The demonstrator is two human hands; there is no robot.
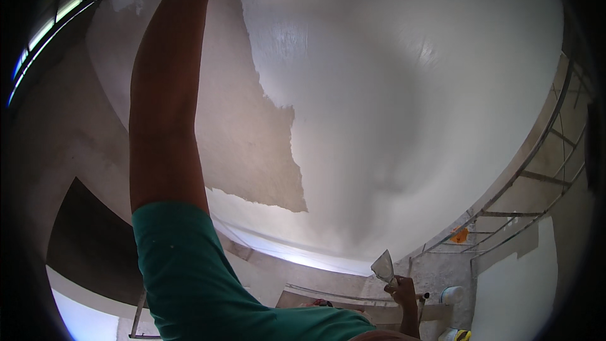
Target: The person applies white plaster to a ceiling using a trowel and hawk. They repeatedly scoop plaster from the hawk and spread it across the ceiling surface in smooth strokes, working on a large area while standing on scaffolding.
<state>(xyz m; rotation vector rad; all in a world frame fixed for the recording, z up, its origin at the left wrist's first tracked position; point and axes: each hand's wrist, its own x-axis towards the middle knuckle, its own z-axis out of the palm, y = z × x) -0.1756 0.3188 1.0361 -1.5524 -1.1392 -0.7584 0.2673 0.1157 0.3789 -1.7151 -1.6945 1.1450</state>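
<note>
My left arm (167, 101) in a teal short sleeve reaches up across the view, and its hand is cut off past the top edge. Beside it is a broad surface (379, 88) coated in smooth white, with a ragged-edged beige-grey uncoated patch (252, 151) next to the arm and soft shadows on the white. Low at the right of centre, my right hand (400, 290) is closed on a putty knife (383, 266), whose wide blade points upward, below the lower edge of the white area.
Metal scaffold frames (530, 175) curve along the right. Pale buckets (452, 295) and an orange object (459, 234) sit at lower right, beside a partly coated wall (517, 284). A dark rectangular opening (88, 240) is at left, and bright narrow windows (44, 31) at upper left.
</note>
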